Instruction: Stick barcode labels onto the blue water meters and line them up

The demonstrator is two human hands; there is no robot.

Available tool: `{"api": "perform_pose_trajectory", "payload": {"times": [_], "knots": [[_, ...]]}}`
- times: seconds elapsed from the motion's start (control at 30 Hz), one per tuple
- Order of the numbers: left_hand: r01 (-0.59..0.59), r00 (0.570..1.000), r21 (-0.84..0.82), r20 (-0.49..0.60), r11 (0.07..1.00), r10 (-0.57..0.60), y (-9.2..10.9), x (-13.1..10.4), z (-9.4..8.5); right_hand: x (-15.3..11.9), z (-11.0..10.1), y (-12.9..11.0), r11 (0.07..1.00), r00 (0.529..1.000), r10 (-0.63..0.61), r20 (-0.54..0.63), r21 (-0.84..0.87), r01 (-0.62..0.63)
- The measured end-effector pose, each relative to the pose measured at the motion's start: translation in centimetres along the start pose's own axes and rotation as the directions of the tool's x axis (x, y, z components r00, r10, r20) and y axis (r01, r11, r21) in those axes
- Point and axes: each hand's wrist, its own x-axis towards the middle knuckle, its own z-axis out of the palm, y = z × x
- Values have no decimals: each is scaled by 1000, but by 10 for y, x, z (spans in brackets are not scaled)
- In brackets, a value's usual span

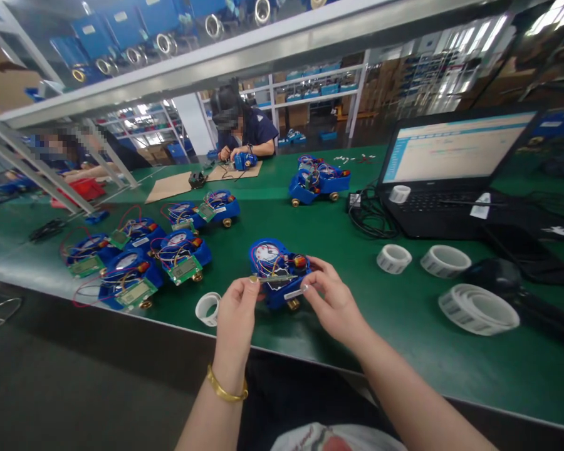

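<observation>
A blue meter housing [275, 300] with a round white dial, coloured wires and a brass fitting sits on the green table in front of me. Over its near part a thin circuit board [277, 279] is seen almost edge-on. My left hand [239, 307] pinches the board's left end between thumb and fingers. At the housing's right side is my right hand [331, 297], thumb and fingers closed near the board's right end and a white label; what lies between these fingertips is too small to make out.
Several wired blue housings [131, 275] stand at the left, more [318, 181] at the back. Label rolls [478, 310], a black scanner [498, 275] and a laptop [451, 207] are on the right. A small roll [208, 309] lies by my left hand. A co-worker [244, 125] sits opposite under a shelf.
</observation>
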Motion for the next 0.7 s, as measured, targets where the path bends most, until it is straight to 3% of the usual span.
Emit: {"api": "perform_pose_trajectory", "payload": {"times": [0.23,0.47,0.7], "knots": [[16,1000,-73,-13,997,-17,2,-1,3,1,5,-2,999,994,-15,-104,-53,10],[12,995,-135,-96,991,-25,3,-3,5,1,6,-5,998,988,-33,-151,-62,24],[23,994,-117,-106,993,-36,2,-4,4,1,8,-8,999,984,-23,-176,-49,14]]}}
